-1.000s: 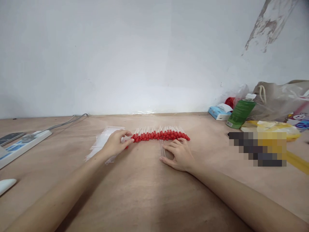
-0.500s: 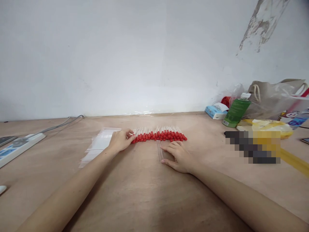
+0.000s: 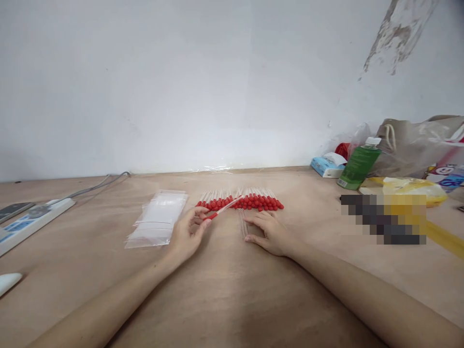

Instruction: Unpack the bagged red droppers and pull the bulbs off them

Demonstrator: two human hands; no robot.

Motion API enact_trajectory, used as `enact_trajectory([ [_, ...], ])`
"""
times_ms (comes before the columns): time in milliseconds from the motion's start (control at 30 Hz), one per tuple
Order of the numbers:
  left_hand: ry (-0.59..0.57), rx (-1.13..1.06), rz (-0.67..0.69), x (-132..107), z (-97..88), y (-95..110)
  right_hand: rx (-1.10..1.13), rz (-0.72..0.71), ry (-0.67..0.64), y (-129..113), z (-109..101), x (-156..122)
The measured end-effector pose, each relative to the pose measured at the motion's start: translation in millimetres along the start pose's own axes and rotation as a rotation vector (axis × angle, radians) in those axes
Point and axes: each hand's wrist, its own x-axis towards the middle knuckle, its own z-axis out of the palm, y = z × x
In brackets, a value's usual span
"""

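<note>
A row of several clear thin sticks with red tips (image 3: 250, 202) lies across the middle of the wooden table (image 3: 224, 290). My left hand (image 3: 188, 232) pinches one red-tipped stick (image 3: 223, 209) and holds it slanted just in front of the row. My right hand (image 3: 270, 231) lies flat on the table, fingers stretched, beside a small bundle of clear sticks (image 3: 242, 224) that its fingertips touch. A stack of clear plastic bags (image 3: 157, 217) lies to the left of my left hand.
A white power strip (image 3: 32, 220) with its cable and a phone (image 3: 12, 209) sit at the far left. At the right stand a green bottle (image 3: 358, 169), a blue tissue pack (image 3: 326, 166), a yellow packet (image 3: 409, 188) and plastic bags (image 3: 416, 145) against the wall.
My left hand has drawn back from the left end of the row towards me, bringing one red-tipped stick with it. My right hand has stayed beside the small bundle.
</note>
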Motion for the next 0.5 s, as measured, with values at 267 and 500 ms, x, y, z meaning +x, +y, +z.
enact_trajectory([
  [267,-0.143,0.234,0.176,-10.3,3.1,1.2,0.170,0.115,0.262,2.7,1.3,-0.4],
  [500,-0.150,0.205,0.271,-10.0,11.3,17.2,-0.155,-0.188,0.229,-0.2,4.7,-0.1],
])
